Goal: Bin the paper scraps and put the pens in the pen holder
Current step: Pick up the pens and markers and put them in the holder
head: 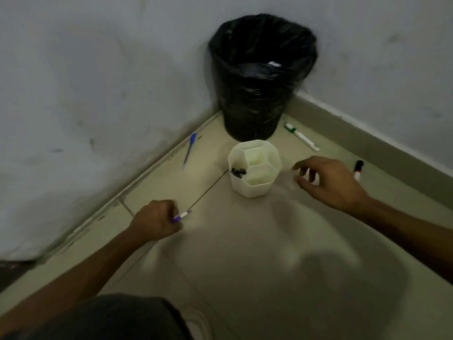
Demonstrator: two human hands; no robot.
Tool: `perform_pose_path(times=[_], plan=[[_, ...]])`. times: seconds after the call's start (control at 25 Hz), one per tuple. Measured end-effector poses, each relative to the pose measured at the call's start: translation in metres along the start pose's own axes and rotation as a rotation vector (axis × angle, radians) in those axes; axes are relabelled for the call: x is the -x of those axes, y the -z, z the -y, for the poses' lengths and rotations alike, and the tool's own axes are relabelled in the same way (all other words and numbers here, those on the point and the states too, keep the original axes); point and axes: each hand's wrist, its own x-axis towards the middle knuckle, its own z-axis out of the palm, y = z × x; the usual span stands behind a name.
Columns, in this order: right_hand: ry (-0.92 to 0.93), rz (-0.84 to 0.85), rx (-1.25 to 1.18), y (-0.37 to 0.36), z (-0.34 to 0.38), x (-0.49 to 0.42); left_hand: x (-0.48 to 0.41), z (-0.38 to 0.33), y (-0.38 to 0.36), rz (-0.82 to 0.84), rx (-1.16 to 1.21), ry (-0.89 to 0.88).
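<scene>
Floor, pale tile, running into a corner between two grey walls. Dim light, some blur.

Bin, black-lined, stands right in the floor's far corner. A white scrap shows inside on the liner, so the paper part looks done; no loose paper seen anywhere on the floor.

Pen holder, white, partitioned into compartments, sits just in front of the bin, near it but apart. One compartment on its left side holds small dark bits; cannot tell what. No pens stand in it.

Left hand, near the left wall's skirting, clenched around a purple pen, tip poking out toward the holder. Pen appears just lifted or still at floor level; cannot tell which.

Right hand, to the right of the holder, fingers spread and loose, grasping nothing.

Still lying on the floor: a white-and-green marker by the right wall beside the bin; a blue pen along the left wall's edge; a black-capped marker just beyond the right hand.

Judgement: pens are barely started. One in hand, three to collect, none housed yet.
</scene>
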Motion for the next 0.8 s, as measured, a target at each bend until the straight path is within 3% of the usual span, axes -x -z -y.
perform_pose_path(times=[0.16, 0.28, 0.48, 0.68, 0.8], plan=[[-0.268, 0.024, -0.047, -0.02, -0.04, 0.025, -0.021, -0.049, 0.025, -0.169, 0.469, -0.046], [-0.528, 0.001, -0.113, -0.032, -0.074, 0.025, -0.032, -0.094, 0.053, -0.146, 0.782, -0.036], [-0.809, -0.025, -0.153, -0.02, -0.122, 0.005, -0.059, -0.134, 0.081, -0.076, 0.924, -0.05], [-0.827, 0.147, 0.023, -0.02, -0.163, -0.014, -0.08, -0.123, 0.084, -0.083, 0.96, -0.029], [-0.851, 0.073, -0.054, -0.02, -0.161, -0.011, -0.079, -0.119, 0.082, -0.102, 0.966, -0.044]])
